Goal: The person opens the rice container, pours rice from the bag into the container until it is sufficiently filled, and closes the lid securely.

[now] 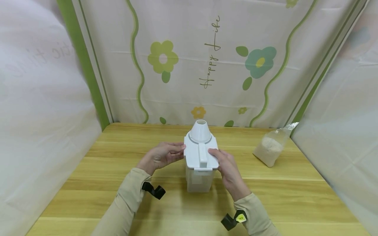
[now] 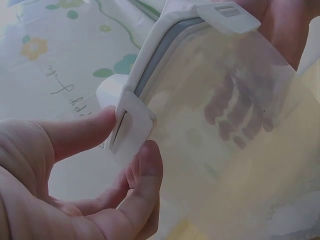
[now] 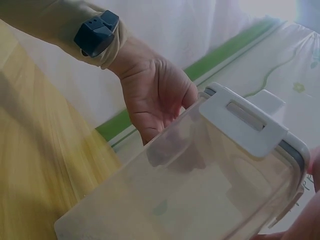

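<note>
"Lid (image 1: 192, 160) on, and we've got the see-through container (image 1: 199, 185) upright mid-counter (image 1: 88, 196), between the left and right edges!"

"The grips?"

"Left grip (image 1: 163, 157) pinches a side clip (image 2: 132, 125), thumb and fingertip! Right grip (image 1: 228, 168) holds the container's opposite side, thumb up on the lid!"

"So how far along do we call it?"

"Covering looks done to us, cone-shaped cap (image 1: 200, 132) on top. Fastening? Another clip (image 3: 245, 132) points down, but we can't tell whether either is snapped."

"And that clear bag (image 1: 270, 149) near the counter's far right corner?"

"White contents inside, neither grip on it! Container looks unfilled, so any pouring, we judge, is left to do."
</note>
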